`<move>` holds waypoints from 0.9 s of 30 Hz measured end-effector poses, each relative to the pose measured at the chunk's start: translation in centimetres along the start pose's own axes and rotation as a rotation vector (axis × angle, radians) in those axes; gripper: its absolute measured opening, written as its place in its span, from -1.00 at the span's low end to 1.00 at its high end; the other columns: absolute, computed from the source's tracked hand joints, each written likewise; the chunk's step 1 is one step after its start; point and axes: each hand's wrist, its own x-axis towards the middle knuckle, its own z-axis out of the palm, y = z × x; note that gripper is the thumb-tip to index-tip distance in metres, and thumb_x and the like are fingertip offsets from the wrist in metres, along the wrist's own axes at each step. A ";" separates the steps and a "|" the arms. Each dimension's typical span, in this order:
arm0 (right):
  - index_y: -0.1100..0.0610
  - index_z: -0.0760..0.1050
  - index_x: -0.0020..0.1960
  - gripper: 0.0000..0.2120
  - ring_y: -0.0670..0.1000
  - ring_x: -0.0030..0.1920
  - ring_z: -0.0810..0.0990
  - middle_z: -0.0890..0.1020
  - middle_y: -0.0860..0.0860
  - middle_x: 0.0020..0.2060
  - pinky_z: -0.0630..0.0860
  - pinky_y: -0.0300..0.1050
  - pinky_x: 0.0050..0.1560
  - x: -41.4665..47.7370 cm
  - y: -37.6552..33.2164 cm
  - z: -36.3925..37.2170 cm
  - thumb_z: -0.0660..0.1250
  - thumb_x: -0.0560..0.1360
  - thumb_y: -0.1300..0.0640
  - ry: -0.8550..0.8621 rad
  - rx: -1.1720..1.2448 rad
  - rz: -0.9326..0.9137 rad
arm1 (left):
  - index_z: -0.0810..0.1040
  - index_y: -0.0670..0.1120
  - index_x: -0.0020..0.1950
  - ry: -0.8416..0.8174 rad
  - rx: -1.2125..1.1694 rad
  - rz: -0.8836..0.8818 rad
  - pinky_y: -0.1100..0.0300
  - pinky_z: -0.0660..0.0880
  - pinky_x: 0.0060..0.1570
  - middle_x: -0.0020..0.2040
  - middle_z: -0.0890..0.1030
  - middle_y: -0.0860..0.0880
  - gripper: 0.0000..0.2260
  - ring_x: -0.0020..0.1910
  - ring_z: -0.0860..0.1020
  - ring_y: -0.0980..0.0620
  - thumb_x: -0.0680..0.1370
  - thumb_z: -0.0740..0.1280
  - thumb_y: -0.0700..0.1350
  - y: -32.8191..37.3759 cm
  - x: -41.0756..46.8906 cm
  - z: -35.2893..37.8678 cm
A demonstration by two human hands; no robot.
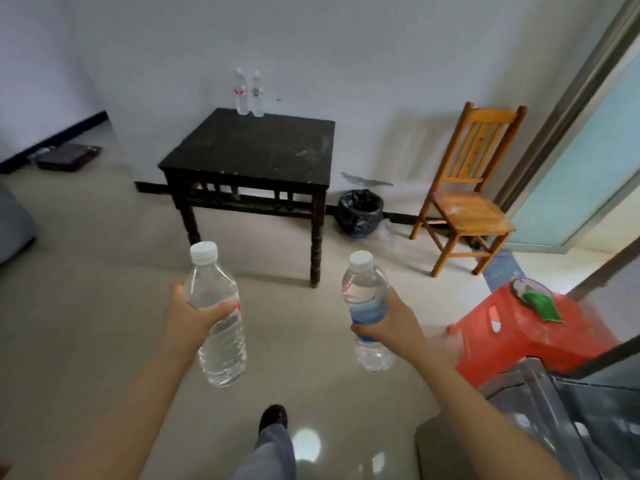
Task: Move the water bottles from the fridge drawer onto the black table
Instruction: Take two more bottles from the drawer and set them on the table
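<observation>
My left hand [194,317] grips a clear water bottle with a red label [216,306] around its middle, held upright over the floor. A clear bottle with a blue label [365,299] is gripped upright by my right hand [391,323]. Both have white caps. Ahead stands the black table [277,154] against the white wall. Two more water bottles [248,93] stand side by side at its far edge. The fridge drawer [568,403] shows at the lower right, its inside unclear.
A wooden chair [467,199] stands right of the table, with a black-lined bin [360,213] between them. A red plastic stool [526,334] holding a green cloth sits near my right hand. A dark flat object [67,157] lies on the floor at left. My shoe [273,417] is below.
</observation>
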 end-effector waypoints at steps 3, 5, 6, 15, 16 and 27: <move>0.06 0.32 0.23 -0.36 -0.02 -0.07 0.53 0.55 -0.06 -0.05 0.48 -0.14 -0.06 1.0 -2.3 3.7 0.52 0.24 0.05 -0.071 -0.003 -0.023 | 0.52 -0.17 0.04 0.089 0.021 -0.018 -0.12 0.58 -0.10 -0.08 0.63 -0.19 -0.38 -0.11 0.63 -0.18 0.06 0.56 0.03 -0.4 -1.1 -4.6; 0.04 0.31 0.24 -0.35 -0.02 -0.07 0.54 0.57 -0.05 -0.04 0.48 -0.15 -0.09 1.5 -4.4 6.1 0.52 0.23 0.06 -0.122 -0.002 -0.063 | 0.54 -0.19 0.00 0.123 0.039 -0.017 -0.12 0.59 -0.11 -0.11 0.63 -0.22 -0.44 -0.15 0.63 -0.20 0.08 0.55 0.01 -0.8 -1.5 -7.9; 0.02 0.31 0.24 -0.35 -0.02 -0.08 0.54 0.57 -0.06 -0.05 0.47 -0.17 -0.11 1.7 -5.5 7.2 0.51 0.23 0.07 -0.148 -0.008 -0.080 | 0.54 -0.18 0.00 0.154 0.049 -0.027 -0.15 0.59 -0.11 -0.11 0.63 -0.22 -0.43 -0.15 0.63 -0.21 0.09 0.57 0.01 -1.3 -1.5 -9.3; 0.06 0.40 0.17 -0.43 -0.06 -0.06 0.57 0.57 -0.10 -0.09 0.54 -0.12 -0.03 3.8 -18.6 22.5 0.52 0.22 0.09 -0.373 -0.025 -0.216 | 0.48 -0.16 0.10 0.406 0.056 -0.033 -0.01 0.58 -0.16 -0.06 0.62 -0.13 -0.31 -0.12 0.63 -0.12 0.06 0.54 0.09 -3.6 0.2 -27.6; 0.07 0.40 0.18 -0.43 -0.06 -0.07 0.57 0.57 -0.07 -0.08 0.55 -0.14 -0.03 4.1 -20.3 24.6 0.52 0.23 0.08 -0.399 -0.043 -0.236 | 0.46 -0.15 0.11 0.435 0.045 -0.045 -0.04 0.57 -0.12 -0.05 0.61 -0.13 -0.32 -0.11 0.62 -0.12 0.08 0.55 0.06 -3.8 0.7 -30.1; 0.08 0.44 0.11 -0.53 -0.07 -0.13 0.56 0.59 -0.03 -0.11 0.44 -0.34 -0.22 7.7 -33.1 38.7 0.52 0.25 0.14 -0.534 -0.084 -0.272 | 0.40 -0.15 0.24 0.567 -0.017 -0.072 -0.09 0.54 0.02 0.06 0.58 -0.14 -0.36 0.00 0.59 -0.13 0.24 0.58 -0.13 -6.4 7.6 -45.3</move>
